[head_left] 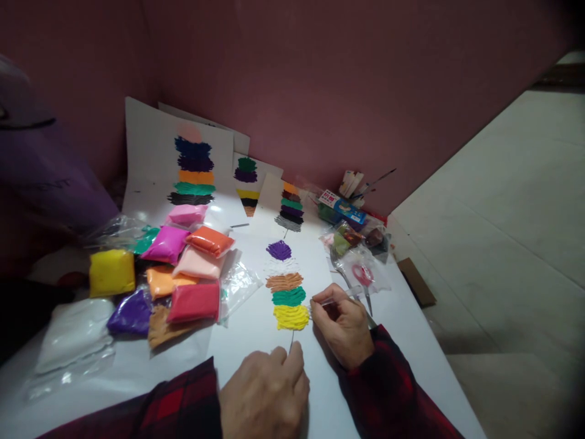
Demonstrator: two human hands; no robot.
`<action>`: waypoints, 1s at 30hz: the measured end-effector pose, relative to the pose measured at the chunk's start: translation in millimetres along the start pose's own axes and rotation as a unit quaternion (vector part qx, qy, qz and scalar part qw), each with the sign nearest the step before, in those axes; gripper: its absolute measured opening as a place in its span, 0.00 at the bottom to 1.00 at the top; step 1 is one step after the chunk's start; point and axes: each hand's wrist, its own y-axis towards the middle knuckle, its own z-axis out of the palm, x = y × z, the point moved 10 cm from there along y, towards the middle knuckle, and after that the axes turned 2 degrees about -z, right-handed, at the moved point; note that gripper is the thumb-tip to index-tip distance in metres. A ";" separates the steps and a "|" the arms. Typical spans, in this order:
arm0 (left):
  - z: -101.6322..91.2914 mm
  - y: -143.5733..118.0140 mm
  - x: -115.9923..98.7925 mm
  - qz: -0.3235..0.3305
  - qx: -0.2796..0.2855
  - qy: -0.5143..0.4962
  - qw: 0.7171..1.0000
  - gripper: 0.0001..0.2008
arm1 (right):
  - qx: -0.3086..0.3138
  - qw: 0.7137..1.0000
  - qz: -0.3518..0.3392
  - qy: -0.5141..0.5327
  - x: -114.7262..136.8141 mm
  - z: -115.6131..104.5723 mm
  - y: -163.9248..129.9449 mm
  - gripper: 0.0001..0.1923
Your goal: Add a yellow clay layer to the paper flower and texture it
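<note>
A white sheet (256,329) lies on the table with a stack of clay patches: purple, white, brown, green and yellow (291,317) at the bottom. My right hand (343,329) grips a thin clear tool (336,297), its tip at the right edge of the yellow patch. My left hand (265,393) rests curled on the sheet just below the yellow patch, with nothing visible in it.
A pile of coloured clay packets (178,274) lies at the left. Finished sheets (192,171) lean on the pink wall. Red scissors (363,277) in plastic and a small box (342,207) sit at the right. The table edge drops off at the right.
</note>
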 end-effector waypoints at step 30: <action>5.0 1.0 4.3 -0.019 0.032 -0.010 0.999 0.10 | -0.016 0.999 0.036 0.010 -15.7 -2.0 -2.3 0.04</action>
